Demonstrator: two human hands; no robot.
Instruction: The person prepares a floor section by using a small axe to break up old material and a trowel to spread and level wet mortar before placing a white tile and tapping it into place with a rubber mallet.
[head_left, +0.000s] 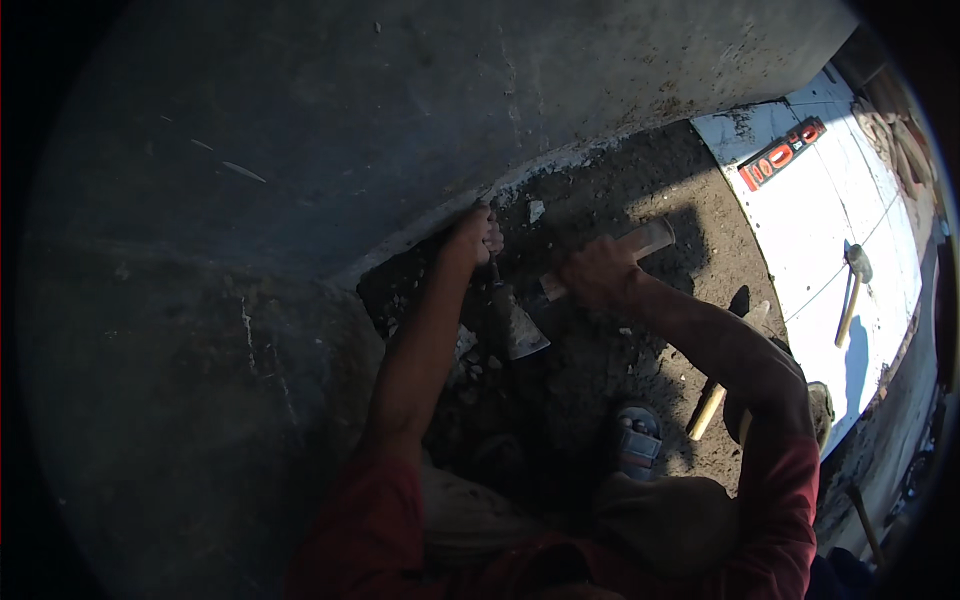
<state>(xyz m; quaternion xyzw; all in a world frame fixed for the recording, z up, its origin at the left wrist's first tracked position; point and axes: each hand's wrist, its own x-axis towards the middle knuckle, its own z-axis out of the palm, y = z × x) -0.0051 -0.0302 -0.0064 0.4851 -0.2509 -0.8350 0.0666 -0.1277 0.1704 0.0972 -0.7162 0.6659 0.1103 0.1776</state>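
A: From the head view, what does each hand have?

B: The left hand is clenched round the top of a chisel — the tool runs down from the fist and its broad flat end sits over the broken ground. The right hand is closed on the wooden handle of a hammer, which lies slanted, just beside the chisel's top.

A: And the edges near them?

B: The hands work right at the broken edge of a grey concrete slab. That edge curves from upper right down past the left hand. Below it lies a patch of dug earth and rubble, rough with loose chips.

A: How much room around?

B: To the left the slab is bare and in shade. To the right the dirt ends at a white panel in bright sun, bearing a red label near its top corner. A second hammer lies on the panel, well apart from the hands. A pale wooden handle lies on the dirt near the person's sandalled foot.
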